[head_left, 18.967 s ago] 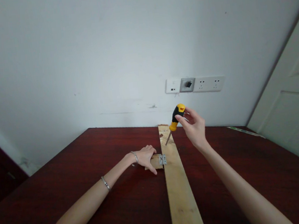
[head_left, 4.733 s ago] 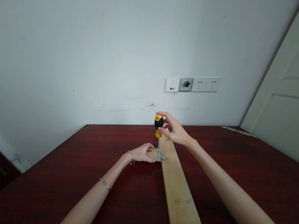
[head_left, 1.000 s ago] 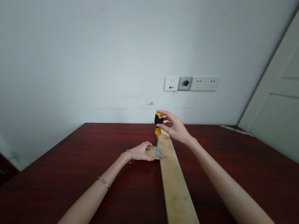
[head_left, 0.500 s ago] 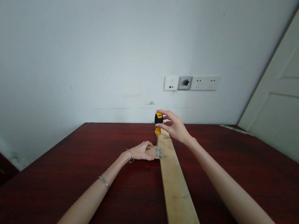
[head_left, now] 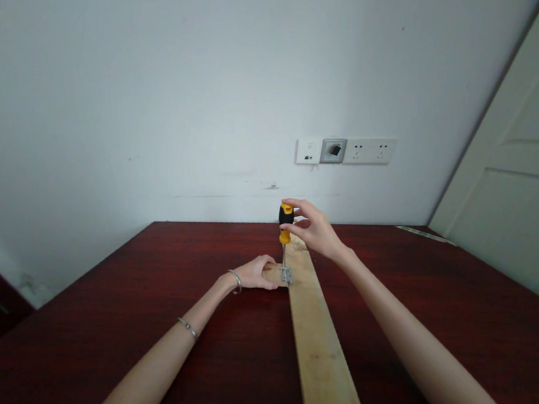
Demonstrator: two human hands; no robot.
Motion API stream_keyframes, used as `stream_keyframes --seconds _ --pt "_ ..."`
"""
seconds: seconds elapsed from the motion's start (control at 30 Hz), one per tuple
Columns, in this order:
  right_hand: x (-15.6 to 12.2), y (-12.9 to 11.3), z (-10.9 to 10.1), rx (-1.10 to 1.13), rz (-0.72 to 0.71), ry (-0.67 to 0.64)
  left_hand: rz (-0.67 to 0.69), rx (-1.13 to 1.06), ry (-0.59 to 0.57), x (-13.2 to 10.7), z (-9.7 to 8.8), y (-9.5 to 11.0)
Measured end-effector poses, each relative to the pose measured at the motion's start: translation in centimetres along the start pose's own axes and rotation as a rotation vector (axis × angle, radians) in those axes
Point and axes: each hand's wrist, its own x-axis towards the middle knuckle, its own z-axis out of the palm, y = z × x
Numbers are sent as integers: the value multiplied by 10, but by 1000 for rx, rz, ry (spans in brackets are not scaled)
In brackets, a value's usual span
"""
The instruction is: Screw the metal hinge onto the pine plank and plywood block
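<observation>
My right hand (head_left: 316, 228) is closed round the black and yellow handle of a screwdriver (head_left: 286, 221), which stands nearly upright. Its shaft reaches down to a small grey metal hinge (head_left: 287, 275); the tip is too small to make out. The hinge lies across the seam between a long pale wooden plank (head_left: 316, 340) and a short wooden block (head_left: 273, 275) at the plank's left side. My left hand (head_left: 257, 273) grips that block, thumb and fingers on opposite edges.
The plank runs lengthwise along a dark red table (head_left: 209, 353). A white wall with a row of sockets (head_left: 346, 151) rises behind. A pale door (head_left: 526, 177) stands at the right, and a thin strip (head_left: 425, 234) lies near the table's back right edge.
</observation>
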Motion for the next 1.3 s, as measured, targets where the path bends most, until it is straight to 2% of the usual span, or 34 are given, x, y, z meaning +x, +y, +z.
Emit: stream_keyframes --seconds 0.33,0.57,0.77,1.3 --pt "-2 -8 -7 40 58 -79 2 15 4 0 0 0" --pt "-1 -9 -3 24 12 -12 10 2 10 -1 -1 2" --pt "-2 -19 -8 18 8 -63 10 -1 16 -1 0 2" --pt "0 -9 -4 -59 -46 50 0 -2 -6 -1 -1 3"
